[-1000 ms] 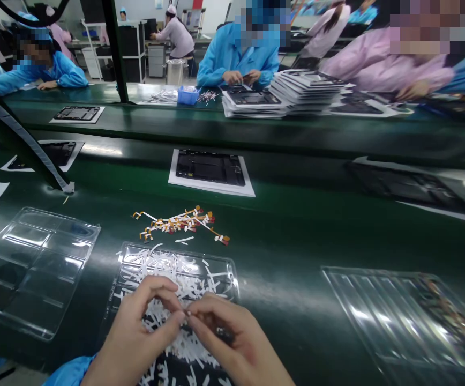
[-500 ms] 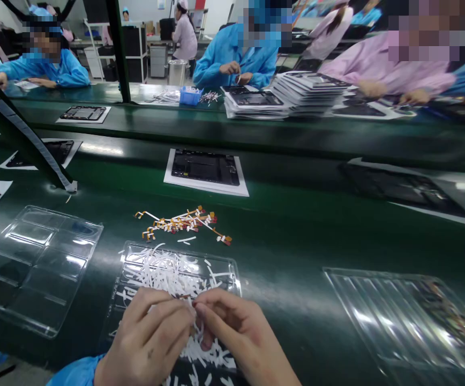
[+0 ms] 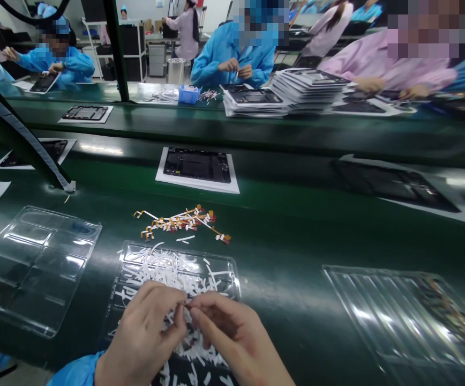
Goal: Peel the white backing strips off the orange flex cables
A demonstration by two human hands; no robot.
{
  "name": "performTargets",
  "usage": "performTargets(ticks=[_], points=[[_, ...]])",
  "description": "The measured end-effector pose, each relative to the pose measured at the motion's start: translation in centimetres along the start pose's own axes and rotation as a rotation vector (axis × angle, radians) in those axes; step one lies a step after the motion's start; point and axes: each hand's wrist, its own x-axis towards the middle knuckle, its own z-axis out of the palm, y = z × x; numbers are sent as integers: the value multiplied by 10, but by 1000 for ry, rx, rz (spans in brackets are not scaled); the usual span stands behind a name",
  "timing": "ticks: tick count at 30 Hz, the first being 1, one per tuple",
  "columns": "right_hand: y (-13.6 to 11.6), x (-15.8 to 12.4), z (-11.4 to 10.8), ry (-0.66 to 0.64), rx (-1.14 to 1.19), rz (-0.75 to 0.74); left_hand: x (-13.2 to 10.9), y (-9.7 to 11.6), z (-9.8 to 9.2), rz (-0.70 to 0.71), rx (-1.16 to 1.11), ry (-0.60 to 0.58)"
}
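Observation:
My left hand (image 3: 148, 327) and my right hand (image 3: 232, 327) meet fingertip to fingertip over a clear plastic tray (image 3: 234, 273). Both are closed in a pinch. Between the fingertips is something small and dark that I cannot make out. Under the hands the tray holds a heap of white paper-like strips (image 3: 164, 268), some spilling past its edge. Just beyond the tray lies a tangled pile of orange and white flex cables (image 3: 184, 220), with a loose white strip or two beside it.
An empty-looking clear tray (image 3: 35, 262) lies left; a ribbed clear tray (image 3: 397, 311) with small parts lies right. Tablet housings on white sheets, one at centre (image 3: 196, 166), sit on the green belt. A dark post (image 3: 115, 53) rises beyond. Co-workers sit opposite near stacked housings (image 3: 308, 91).
My left fingers have shifted their pinch, with thumb and forefinger now showing more clearly. The housings on the belt have slid slightly left. A co-worker at far left has lifted a tablet housing.

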Motion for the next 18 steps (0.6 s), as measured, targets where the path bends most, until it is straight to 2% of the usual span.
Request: performTargets(ticks=[4,6,8,11,14,18], points=[[-3,-6,-12,78,-226,-61,-2,-10,-10,-250,-39,-61],[-5,-8,-15,80,-258,-71,-1,-10,-16,-363,-151,-132],[-9,-9,-15,62,-255,-73,2,-5,-19,-419,-280,-209],[-14,-9,-11,25,-228,-71,8,5,-21,-418,-348,-225],[-13,-10,-9,-2,-216,-76,11,7,-24,-395,-364,-136],[-3,-8,-14,-25,-208,-45,10,-2,-36,-353,-391,-34]])
